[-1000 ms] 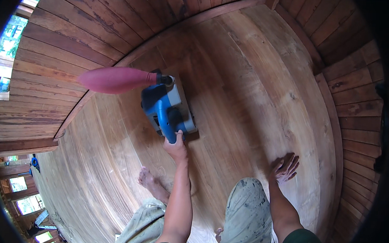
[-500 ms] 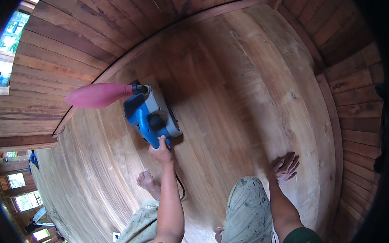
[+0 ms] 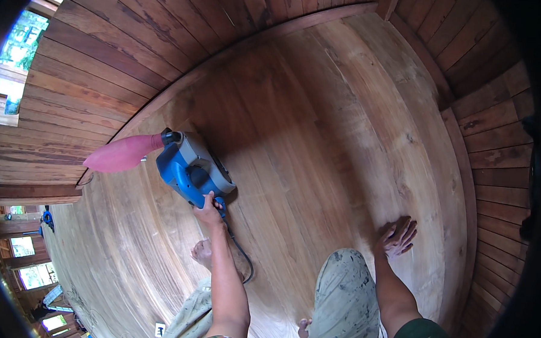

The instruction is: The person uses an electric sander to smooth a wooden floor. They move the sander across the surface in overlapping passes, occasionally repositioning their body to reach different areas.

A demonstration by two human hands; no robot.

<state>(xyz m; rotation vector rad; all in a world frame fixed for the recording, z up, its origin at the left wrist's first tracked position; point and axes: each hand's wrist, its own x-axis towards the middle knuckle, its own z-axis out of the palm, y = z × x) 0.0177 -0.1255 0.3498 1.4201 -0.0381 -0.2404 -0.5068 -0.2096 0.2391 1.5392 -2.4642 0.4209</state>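
Observation:
A blue and grey belt sander [image 3: 199, 167] rests on the wooden floor [image 3: 306, 188], left of the middle. My left hand [image 3: 208, 212] is closed round its rear handle. From the sander's far left side a puffed-up pink dust bag [image 3: 121, 154] sticks out toward the wall. A dark power cord [image 3: 243, 252] runs from the handle back past my left forearm. Over on the right, my right hand [image 3: 398, 236] lies on the floorboards with its fingers spread, holding nothing.
Plank walls [image 3: 130, 54] with a baseboard rise at the far side and along the right [image 3: 499, 179]. My bare left foot [image 3: 203, 253] is close behind the sander. At the far left are windows [image 3: 36, 276], a ladder [image 3: 53, 298] and a blue object [image 3: 48, 220].
My left hand has pulled the sander a little to the left and nearer to me, and the dust bag has moved with it. My right hand stays in place on the floor.

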